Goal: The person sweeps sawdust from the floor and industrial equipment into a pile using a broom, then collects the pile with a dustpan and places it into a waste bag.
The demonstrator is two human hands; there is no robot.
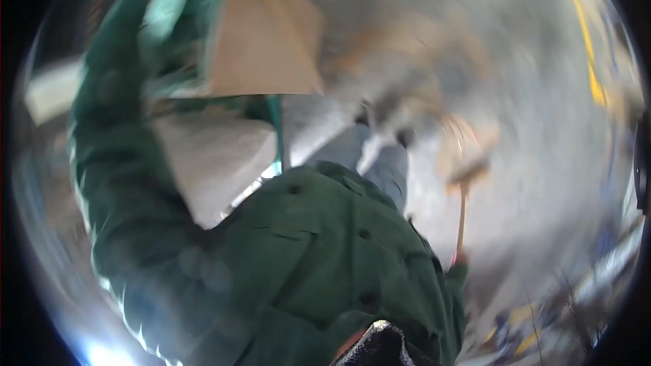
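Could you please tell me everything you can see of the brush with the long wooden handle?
The brush hangs on the person's right side, blurred by motion. It has a thin, pale wooden handle running roughly upright, with a tan head at its far end towards the grey floor. The right hand, at a green sleeve, grips the handle's near end. Bristle detail is too blurred to tell.

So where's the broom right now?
In the head view the broom is right of centre, its blurred head down on the grey floor and its thin handle running to the right hand, just beyond the green jacket.
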